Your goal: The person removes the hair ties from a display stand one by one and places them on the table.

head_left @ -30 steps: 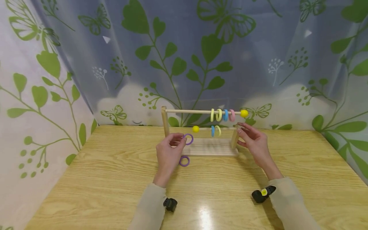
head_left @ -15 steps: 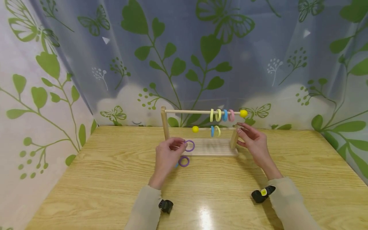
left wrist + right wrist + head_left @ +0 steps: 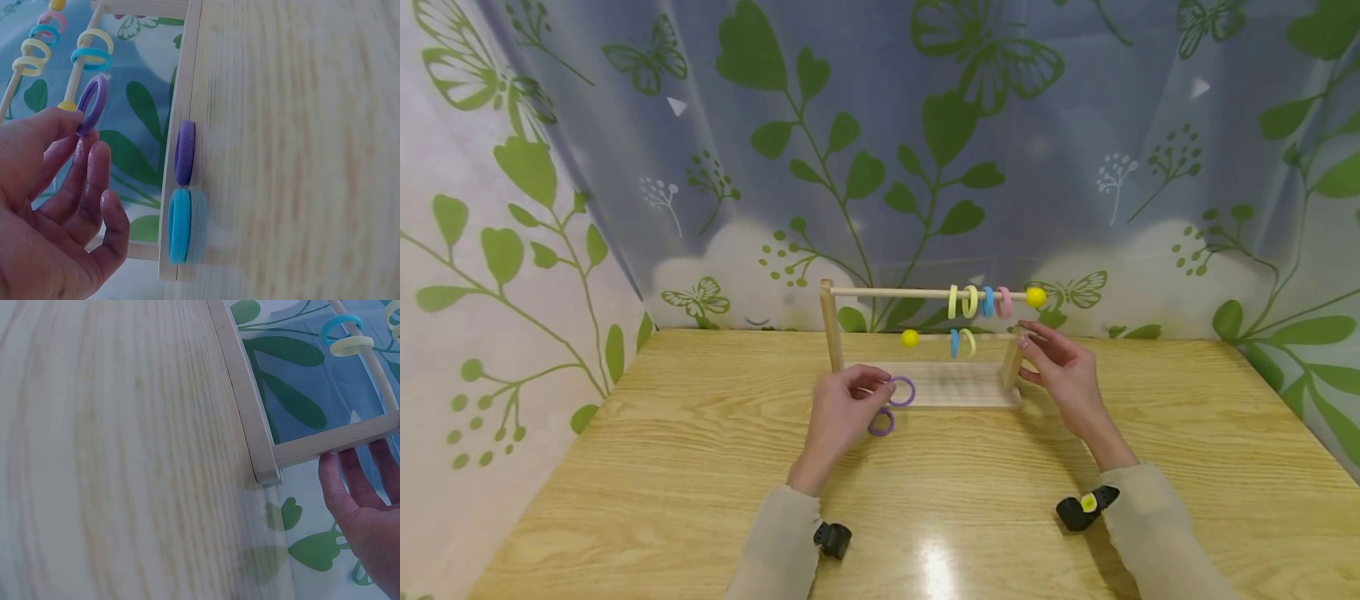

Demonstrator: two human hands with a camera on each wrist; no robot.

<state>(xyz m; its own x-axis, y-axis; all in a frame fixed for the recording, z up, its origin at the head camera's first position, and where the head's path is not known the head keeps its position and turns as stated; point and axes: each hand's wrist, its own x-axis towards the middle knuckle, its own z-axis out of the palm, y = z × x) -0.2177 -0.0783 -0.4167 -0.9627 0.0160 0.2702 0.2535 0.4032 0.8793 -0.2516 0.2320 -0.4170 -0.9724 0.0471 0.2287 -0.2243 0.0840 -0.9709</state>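
Wooden ring stand (image 3: 831,325) is nr the tabletop (image 3: 662,467)'s far edge, abt halfway along. L hand (image 3: 842,404) has a purple ring (image 3: 99,109) pinched btwn thumb & fingertip, other fingers loosely bent; ring's on neither rod, hanging below the lower rod (image 3: 934,337) & clear of the yellow ball (image 3: 910,338) at its L end. R hand (image 3: 1063,371) grips the R post (image 3: 1012,367) nr its top, prob. to steady it. Lower rod has 2 rings (image 3: 351,347), upper rod (image 3: 895,292) has 4. By the near edge of the base (image 3: 955,385), a 2nd purple ring (image 3: 186,153) & spare blue ring (image 3: 180,226) wait on the tabletop. Step in hand, I'd guess: getting this ring lined up for the lower rod. Next move prob. calls for lifting it, hole facing the ball, then sliding R w/ post held firm.
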